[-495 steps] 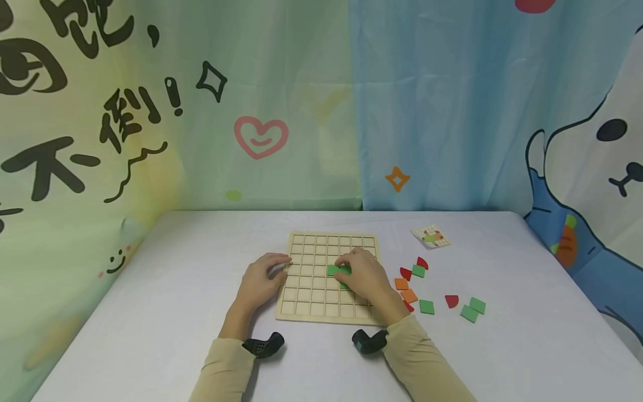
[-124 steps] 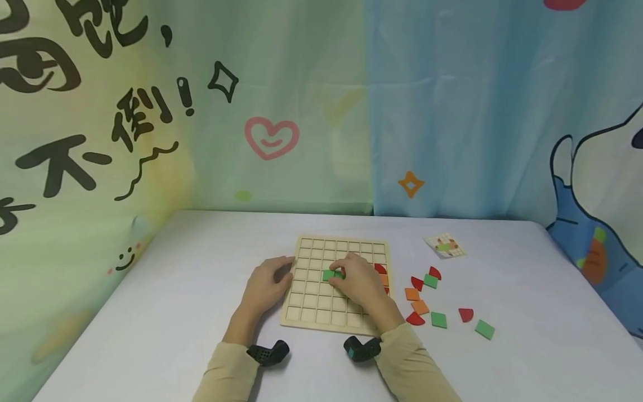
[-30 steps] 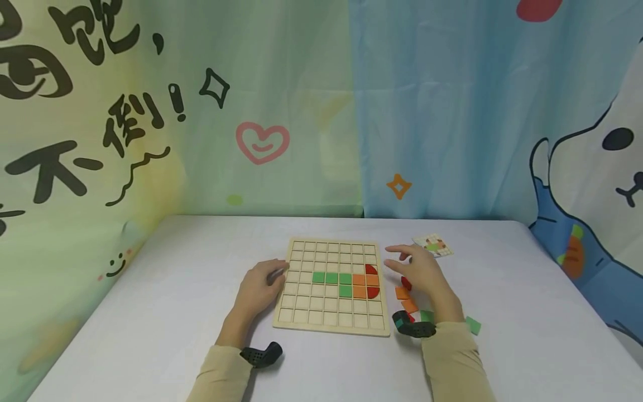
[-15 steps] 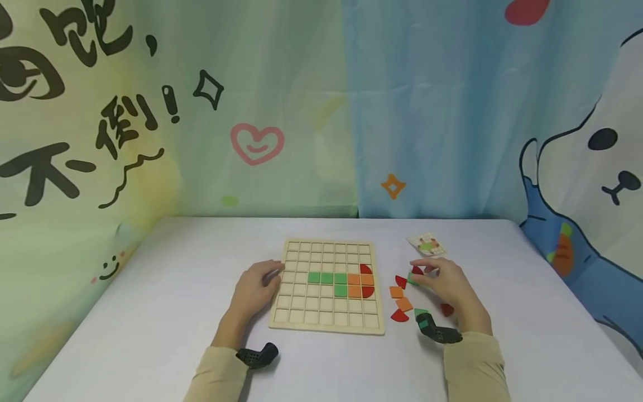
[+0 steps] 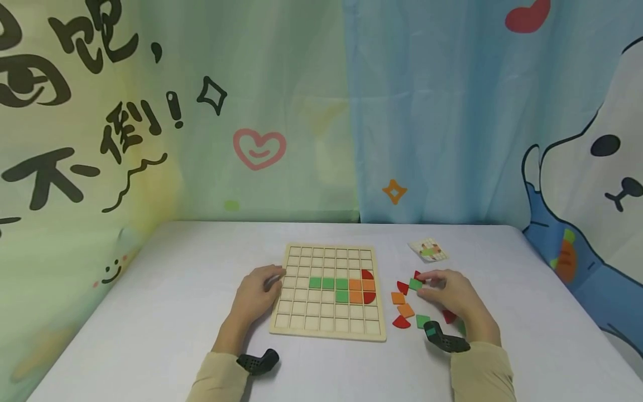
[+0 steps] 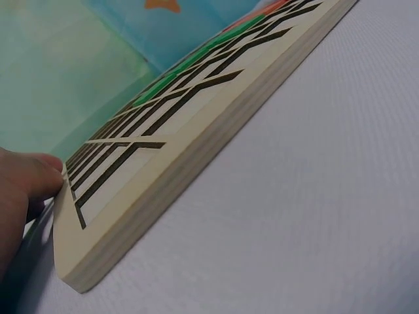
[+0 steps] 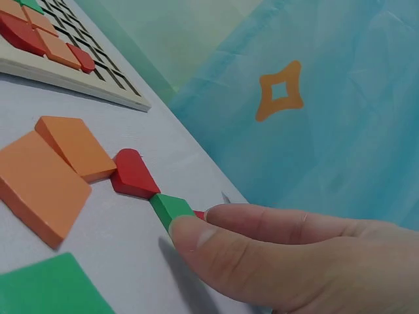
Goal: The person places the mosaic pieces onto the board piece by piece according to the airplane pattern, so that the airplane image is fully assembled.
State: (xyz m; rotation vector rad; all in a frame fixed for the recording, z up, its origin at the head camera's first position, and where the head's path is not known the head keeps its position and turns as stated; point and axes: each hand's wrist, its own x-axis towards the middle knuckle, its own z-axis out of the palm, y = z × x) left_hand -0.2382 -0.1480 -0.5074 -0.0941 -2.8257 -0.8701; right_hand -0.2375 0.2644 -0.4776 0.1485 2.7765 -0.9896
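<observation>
A wooden grid board point(image 5: 306, 324) lies flat on the table with green, orange and red pieces in its cells: green squares point(image 5: 328, 283) in a row with one more below, orange squares point(image 5: 355, 297) beside them, and red quarter-round pieces point(image 5: 368, 274) at the right. My left hand point(image 5: 255, 294) rests at the board's left edge, fingertips on its rim point(image 6: 69, 190). My right hand point(image 5: 454, 291) reaches over the loose pieces, thumb and forefinger apart. Between these fingertips sits a loose green square point(image 7: 171, 208), with a red piece point(image 5: 417, 275) just behind, partly hidden by the forefinger.
Loose orange squares point(image 5: 406, 310), red pieces point(image 5: 401, 322) and green squares point(image 5: 423, 321) are scattered right of the board. A small patterned card point(image 5: 428, 250) lies behind them. A printed curtain point(image 5: 321, 111) hangs beyond the table's back edge point(image 5: 261, 223).
Over the earlier frames the green row grew leftward and a loose green square at the right left its spot. My right hand has moved from the board to the loose pieces; my left stayed put.
</observation>
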